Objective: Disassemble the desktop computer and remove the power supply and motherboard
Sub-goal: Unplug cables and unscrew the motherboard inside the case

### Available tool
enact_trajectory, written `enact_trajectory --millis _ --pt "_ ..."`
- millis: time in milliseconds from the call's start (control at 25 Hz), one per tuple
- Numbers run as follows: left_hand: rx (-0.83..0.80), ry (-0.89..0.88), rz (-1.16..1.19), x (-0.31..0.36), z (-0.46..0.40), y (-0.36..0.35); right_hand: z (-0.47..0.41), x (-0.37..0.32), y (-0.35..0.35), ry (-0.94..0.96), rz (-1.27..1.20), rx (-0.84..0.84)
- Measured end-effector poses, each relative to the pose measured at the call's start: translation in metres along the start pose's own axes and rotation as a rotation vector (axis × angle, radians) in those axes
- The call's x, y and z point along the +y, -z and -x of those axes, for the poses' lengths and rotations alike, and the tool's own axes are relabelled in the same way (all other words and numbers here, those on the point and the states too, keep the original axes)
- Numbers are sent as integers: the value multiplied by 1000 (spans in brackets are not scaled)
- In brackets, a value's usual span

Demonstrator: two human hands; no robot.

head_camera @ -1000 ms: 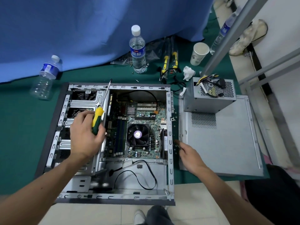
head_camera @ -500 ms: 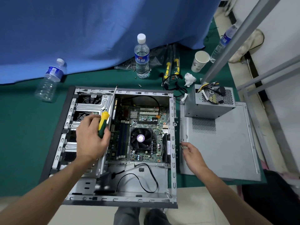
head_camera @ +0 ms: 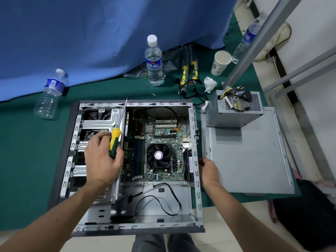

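The open computer case lies flat on the green mat. Inside it sits the green motherboard with a black fan at its middle. The grey power supply stands outside the case, to its right, on the removed side panel, with its cables piled on top. My left hand is over the drive bay and holds a yellow-green screwdriver, shaft pointing away from me. My right hand rests at the case's right wall, fingers curled; whether it pinches something small is hidden.
Two water bottles stand or lie on the mat behind the case, with yellow-handled tools, a paper cup, crumpled tissue and loose cables. A blue cloth hangs behind. A metal frame rises at the right.
My right hand has moved away from the side panel's edge to the case's right wall. My left hand with the screwdriver has stayed over the drive bay. The camera tilted slightly.
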State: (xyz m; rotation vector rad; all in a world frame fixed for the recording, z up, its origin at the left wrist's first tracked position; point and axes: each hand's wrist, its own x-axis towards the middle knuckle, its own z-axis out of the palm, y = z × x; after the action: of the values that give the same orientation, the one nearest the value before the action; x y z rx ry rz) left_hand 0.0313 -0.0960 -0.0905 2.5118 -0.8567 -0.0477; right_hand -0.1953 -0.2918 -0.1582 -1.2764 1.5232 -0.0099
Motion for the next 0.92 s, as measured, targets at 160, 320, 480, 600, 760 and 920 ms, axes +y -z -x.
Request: enact_trajectory --millis 160,320,480,600,760,920 --pt "11 -16 5 0 0 0 15 -1 12 73 63 -55" --pt "5 -18 5 -1 -1 0 31 -37 26 220 -131 41" --pt "-5 21 38 -1 1 0 34 -100 5 565 178 98" --pt "-35 56 67 -1 2 1 25 -116 -19 633 577 168" --pt "-75 78 164 2 1 8 18 -110 -27 652 653 308" --pt "-108 169 301 -6 -1 18 17 -112 -29 662 644 337"
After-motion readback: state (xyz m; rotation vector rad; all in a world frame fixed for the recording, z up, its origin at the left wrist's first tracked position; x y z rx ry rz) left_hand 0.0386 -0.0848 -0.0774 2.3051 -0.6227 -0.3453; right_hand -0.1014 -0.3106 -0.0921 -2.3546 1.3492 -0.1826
